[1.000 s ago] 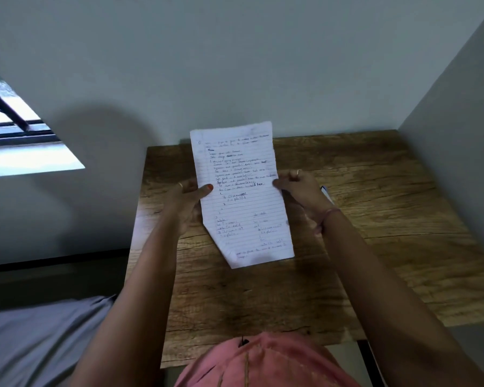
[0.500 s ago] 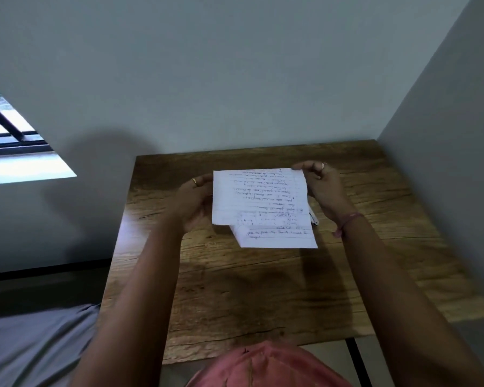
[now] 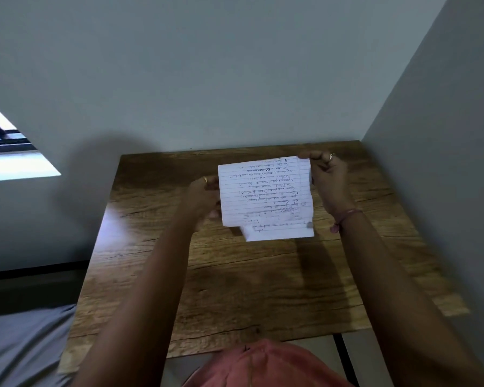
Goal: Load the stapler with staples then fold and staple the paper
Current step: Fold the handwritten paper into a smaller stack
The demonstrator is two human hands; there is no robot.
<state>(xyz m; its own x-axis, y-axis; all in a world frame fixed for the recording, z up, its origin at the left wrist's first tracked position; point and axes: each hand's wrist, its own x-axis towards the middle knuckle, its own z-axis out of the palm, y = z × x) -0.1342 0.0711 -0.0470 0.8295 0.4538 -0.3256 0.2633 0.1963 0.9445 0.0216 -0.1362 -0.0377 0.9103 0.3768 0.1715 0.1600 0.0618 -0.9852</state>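
**Paper folded over, edges not yet matched**

Grey walls close in a corner, with a window [image 3: 9, 152] low on the far left and a wooden table [image 3: 235, 289] pushed up against them. From where I stand, the person leans over the table with both arms stretched toward its far half.

Furthest left of the action is the left hand [image 3: 204, 198], closed on the left edge of the paper [image 3: 266, 196]; it looks blurred, so how its fingers sit I cannot tell exactly. Between the hands the paper is held up just over the table, doubled over toward the person, its writing upside down on the upper leaf. That leaf stops short of the near edge: a strip of the lower leaf shows beneath it, and the two leaves sit slightly askew. The sheet's long side now runs left to right, from one hand to the other.

On the right, the right hand [image 3: 329, 185] pinches the far right corner between thumb and fingertips, a ring on one finger and a thread at the wrist.

No stapler shows anywhere on the table, so I cannot say whether it is loaded.

My guess is that the fold is under way. Squaring it turns on that near strip: both hands hold the sides, equally close, and the loose leaf must slide toward the person.
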